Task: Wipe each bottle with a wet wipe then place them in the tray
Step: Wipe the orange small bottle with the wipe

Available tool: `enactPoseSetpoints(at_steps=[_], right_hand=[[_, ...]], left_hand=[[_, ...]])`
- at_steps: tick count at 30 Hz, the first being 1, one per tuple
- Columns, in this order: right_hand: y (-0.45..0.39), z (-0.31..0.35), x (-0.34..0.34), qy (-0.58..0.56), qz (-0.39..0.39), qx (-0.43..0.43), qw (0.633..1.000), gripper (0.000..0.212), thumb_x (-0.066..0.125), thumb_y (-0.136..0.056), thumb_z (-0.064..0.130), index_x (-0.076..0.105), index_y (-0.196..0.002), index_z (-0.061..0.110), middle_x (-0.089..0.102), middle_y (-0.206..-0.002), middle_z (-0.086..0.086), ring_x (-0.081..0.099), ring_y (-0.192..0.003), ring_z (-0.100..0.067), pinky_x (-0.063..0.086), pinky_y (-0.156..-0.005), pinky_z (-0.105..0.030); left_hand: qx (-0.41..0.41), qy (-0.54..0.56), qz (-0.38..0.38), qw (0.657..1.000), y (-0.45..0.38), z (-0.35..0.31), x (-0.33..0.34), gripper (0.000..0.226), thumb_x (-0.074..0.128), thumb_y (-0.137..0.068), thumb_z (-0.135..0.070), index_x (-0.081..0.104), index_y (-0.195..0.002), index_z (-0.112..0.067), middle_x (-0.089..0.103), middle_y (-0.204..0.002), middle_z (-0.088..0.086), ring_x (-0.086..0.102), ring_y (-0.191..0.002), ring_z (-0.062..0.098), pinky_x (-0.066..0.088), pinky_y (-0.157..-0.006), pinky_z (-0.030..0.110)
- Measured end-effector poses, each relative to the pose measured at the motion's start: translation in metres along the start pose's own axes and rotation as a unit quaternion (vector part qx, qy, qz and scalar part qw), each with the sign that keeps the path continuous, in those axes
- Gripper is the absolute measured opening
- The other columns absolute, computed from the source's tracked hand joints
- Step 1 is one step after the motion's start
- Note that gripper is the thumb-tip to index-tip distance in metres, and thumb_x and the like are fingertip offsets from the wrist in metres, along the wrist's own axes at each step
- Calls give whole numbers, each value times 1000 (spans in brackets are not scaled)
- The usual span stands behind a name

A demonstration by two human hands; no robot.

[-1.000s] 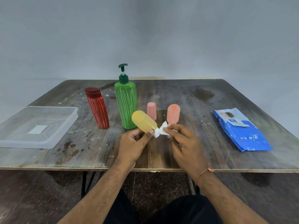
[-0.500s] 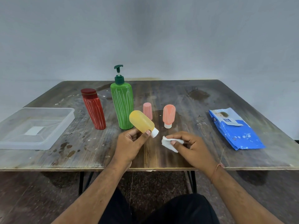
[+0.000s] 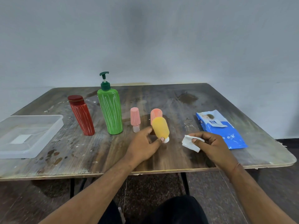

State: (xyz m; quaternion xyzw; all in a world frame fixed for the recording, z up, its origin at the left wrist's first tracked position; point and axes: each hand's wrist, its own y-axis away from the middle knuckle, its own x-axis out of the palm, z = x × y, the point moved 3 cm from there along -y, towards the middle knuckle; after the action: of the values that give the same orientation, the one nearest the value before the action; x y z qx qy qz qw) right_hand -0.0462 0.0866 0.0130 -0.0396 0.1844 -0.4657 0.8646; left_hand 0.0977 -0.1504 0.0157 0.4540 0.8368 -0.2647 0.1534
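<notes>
The right hand (image 3: 212,147), pinching the wet wipe (image 3: 191,143), is drawing away from the yellow bottle (image 3: 160,128). The left hand (image 3: 144,147) is gripping that bottle and tipping it upright; it looks wiped and due for the tray (image 3: 53,125).

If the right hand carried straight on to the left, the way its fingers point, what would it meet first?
Most likely the yellow bottle held in the left hand; the right hand, pinching the wipe, points towards its white cap, though depth is uncertain.

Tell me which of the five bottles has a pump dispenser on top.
The tall green bottle with white streaks, standing between the red bottle and the small pink bottle. It alone carries a dark green pump head; the others have plain caps.
</notes>
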Motion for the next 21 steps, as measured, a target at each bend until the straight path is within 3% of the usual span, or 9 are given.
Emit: enactPoseSetpoints(at_steps=[3,5,9,16,21], right_hand=[[1,1,4,11,10,-13,1000,29,75,-97,4,84,-99,32,81,-98,11,70,-87,-3,51,-75,-14],[0,0,5,10,15,-16,1000,29,75,-97,3,84,-98,31,81,-98,9,70,-87,-4,52,-76,-16],[0,-1,3,8,7,-14,1000,28,75,-97,5,85,-98,32,81,-96,11,69,-87,-4,53,-74,-17],[-1,-1,1,-15,3,0,1000,26,75,-97,7,84,-100,32,81,-99,13,71,-94,-5,55,-74,-18],[-2,-4,-1,-22,-4,10,1000,23,76,-97,10,85,-102,31,81,-102,11,71,-98,-9,56,-74,-21]], left_hand=[[3,-61,5,998,-25,-10,20,48,73,-83,-56,58,-124,-36,71,-116,-20,67,-106,3,57,-90,32],[5,-96,14,995,-39,-20,31,52,71,-85,-56,54,-130,-36,69,-126,-16,65,-113,8,55,-95,33],[-4,-105,32,994,-59,-35,49,49,74,-94,-38,54,-138,-26,67,-132,-8,64,-116,14,51,-94,32],[-25,-109,23,993,-71,-32,67,50,74,-93,-35,55,-137,-24,69,-132,-4,67,-117,20,56,-100,43],[-26,-109,21,994,-70,-29,72,49,73,-95,-36,54,-139,-25,69,-133,-3,67,-118,21,57,-99,43]])
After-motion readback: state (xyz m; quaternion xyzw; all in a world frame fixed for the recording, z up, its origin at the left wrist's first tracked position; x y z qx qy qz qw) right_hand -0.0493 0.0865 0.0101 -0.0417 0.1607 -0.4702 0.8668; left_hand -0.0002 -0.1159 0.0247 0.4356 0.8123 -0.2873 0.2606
